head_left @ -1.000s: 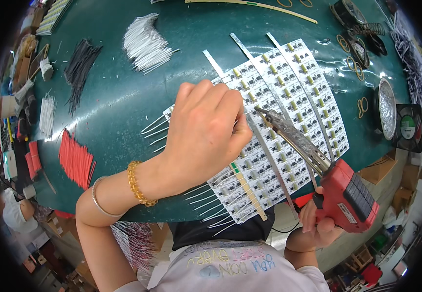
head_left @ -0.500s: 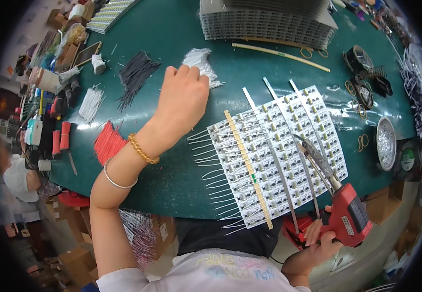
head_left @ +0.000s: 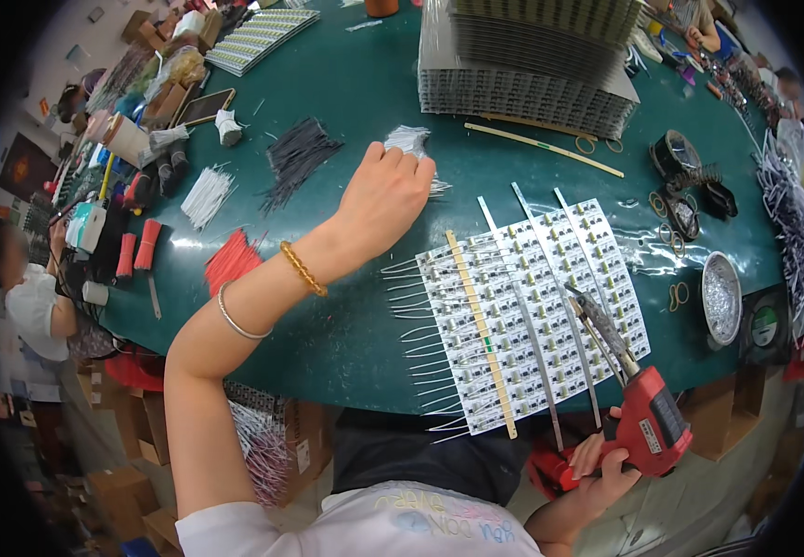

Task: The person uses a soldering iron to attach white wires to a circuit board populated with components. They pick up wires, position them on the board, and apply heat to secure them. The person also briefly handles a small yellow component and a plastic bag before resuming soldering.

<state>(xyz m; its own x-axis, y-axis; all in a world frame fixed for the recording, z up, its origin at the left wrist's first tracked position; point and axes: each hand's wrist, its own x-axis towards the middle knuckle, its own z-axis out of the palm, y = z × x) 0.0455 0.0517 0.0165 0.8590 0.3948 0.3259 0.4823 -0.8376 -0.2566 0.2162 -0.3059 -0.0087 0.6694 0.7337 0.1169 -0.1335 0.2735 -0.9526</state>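
My left hand point(head_left: 385, 197) reaches across the green table point(head_left: 346, 84) to a pile of white wires point(head_left: 411, 144), its fingers curled on some of them. My right hand point(head_left: 597, 464) grips a red soldering gun point(head_left: 648, 422) near the table's front edge, its metal tip point(head_left: 597, 320) resting over the white circuit board panel point(head_left: 532, 306). The panel lies flat in front of me with thin wire leads sticking out on its left side and metal and wooden strips laid across it.
A tall stack of panels point(head_left: 532, 56) stands at the back. Black wires point(head_left: 295, 158), more white wires point(head_left: 205, 195) and red wires point(head_left: 230, 265) lie to the left. A round tin point(head_left: 722, 297), tape rolls and rubber bands sit on the right. Another person point(head_left: 35, 297) sits far left.
My left hand has left the panel and moved away to the white wire pile at the back. The soldering gun has stayed near the panel's right side.
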